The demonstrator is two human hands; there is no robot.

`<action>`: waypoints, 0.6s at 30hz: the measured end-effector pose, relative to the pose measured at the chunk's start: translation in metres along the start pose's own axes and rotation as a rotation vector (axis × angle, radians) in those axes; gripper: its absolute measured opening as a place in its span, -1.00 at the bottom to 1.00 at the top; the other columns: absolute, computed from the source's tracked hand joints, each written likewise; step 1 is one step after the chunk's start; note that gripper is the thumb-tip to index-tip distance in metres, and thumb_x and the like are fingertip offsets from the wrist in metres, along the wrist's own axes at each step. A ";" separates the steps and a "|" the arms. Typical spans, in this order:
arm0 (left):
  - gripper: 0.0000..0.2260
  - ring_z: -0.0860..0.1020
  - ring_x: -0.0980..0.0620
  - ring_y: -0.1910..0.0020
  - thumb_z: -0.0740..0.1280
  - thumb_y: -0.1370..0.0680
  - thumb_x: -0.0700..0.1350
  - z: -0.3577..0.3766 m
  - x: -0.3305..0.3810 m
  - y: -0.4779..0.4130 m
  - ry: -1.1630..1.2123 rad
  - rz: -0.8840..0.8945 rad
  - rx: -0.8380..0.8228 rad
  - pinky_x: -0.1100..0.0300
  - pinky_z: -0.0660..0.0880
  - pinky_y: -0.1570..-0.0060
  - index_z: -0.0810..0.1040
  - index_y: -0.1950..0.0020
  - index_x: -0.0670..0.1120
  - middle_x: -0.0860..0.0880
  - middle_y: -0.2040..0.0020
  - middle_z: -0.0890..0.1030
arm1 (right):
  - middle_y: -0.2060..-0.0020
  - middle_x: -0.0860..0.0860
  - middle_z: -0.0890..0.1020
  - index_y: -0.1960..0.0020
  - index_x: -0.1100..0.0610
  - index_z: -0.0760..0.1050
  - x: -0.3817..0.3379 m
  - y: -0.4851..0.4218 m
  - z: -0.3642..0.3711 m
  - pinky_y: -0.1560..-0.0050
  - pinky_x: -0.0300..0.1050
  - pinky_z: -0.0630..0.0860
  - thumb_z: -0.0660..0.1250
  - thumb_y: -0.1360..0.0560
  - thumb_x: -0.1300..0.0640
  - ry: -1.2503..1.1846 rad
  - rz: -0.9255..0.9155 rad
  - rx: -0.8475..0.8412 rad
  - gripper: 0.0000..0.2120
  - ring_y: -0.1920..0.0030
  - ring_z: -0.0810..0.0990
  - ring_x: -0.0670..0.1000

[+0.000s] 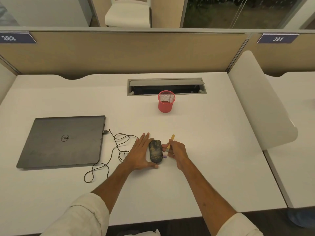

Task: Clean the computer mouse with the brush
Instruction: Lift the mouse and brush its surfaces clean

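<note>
On the desk (213,150), mouse (155,151) points away, left hand (139,153) flat alongside, right hand (177,153) pinching brush (168,147) bristles-down.

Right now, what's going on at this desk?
A person is cleaning a dark computer mouse on the white desk. The left hand lies flat against the mouse's left side, thumb at its near end, steadying it. The right hand holds a brush by its yellow handle, bristles at the mouse's right edge. A closed laptop lies to the left; a pink mesh cup stands behind.
</note>
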State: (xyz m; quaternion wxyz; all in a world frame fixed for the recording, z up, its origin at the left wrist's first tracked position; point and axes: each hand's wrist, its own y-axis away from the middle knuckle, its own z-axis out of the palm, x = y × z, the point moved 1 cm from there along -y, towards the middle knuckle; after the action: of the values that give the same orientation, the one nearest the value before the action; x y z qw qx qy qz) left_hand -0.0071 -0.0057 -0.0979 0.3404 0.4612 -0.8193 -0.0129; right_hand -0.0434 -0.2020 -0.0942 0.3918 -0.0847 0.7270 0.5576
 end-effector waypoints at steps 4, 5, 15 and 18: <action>0.20 -0.27 -0.02 -0.77 0.63 -0.35 0.35 0.002 0.001 0.001 0.034 0.000 0.009 -0.09 -0.19 -0.75 0.03 -0.76 -0.01 0.01 -0.78 -0.19 | -0.07 0.20 0.80 -0.19 0.30 0.65 0.002 0.001 -0.002 -0.21 0.12 0.70 0.27 -0.77 0.10 0.000 0.004 -0.003 -0.71 -0.14 0.78 0.22; 0.20 -0.26 -0.01 -0.77 0.64 -0.34 0.34 0.003 0.001 0.002 0.049 0.002 0.013 -0.09 -0.19 -0.75 0.04 -0.75 -0.01 0.02 -0.78 -0.17 | -0.06 0.20 0.80 -0.15 0.28 0.65 0.003 0.002 -0.002 -0.15 0.08 0.71 0.27 -0.77 0.10 0.001 0.004 -0.005 -0.72 -0.13 0.78 0.21; 0.24 -0.17 0.08 -0.77 0.70 -0.29 0.29 0.017 0.014 0.032 0.180 -0.017 0.053 -0.07 0.00 -0.76 0.01 -0.76 0.08 0.04 -0.77 0.00 | -0.08 0.23 0.79 -0.22 0.34 0.62 0.014 0.028 -0.017 -0.34 0.32 0.62 0.29 -0.76 0.12 -0.019 0.001 -0.034 -0.72 -0.18 0.76 0.26; 0.23 -0.15 0.07 -0.77 0.70 -0.30 0.27 0.021 0.020 0.043 0.166 -0.007 0.067 -0.03 -0.04 -0.76 0.03 -0.76 0.07 0.03 -0.77 -0.01 | -0.13 0.23 0.78 -0.30 0.36 0.61 0.018 0.041 -0.022 -0.36 0.29 0.62 0.29 -0.76 0.10 -0.001 -0.017 -0.032 -0.67 -0.21 0.74 0.27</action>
State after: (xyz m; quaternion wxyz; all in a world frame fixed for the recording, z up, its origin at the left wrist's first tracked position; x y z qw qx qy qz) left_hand -0.0581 -0.0023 -0.0882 0.3915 0.4747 -0.7866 0.0519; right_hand -0.0889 -0.2010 -0.0744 0.3956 -0.0969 0.7169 0.5658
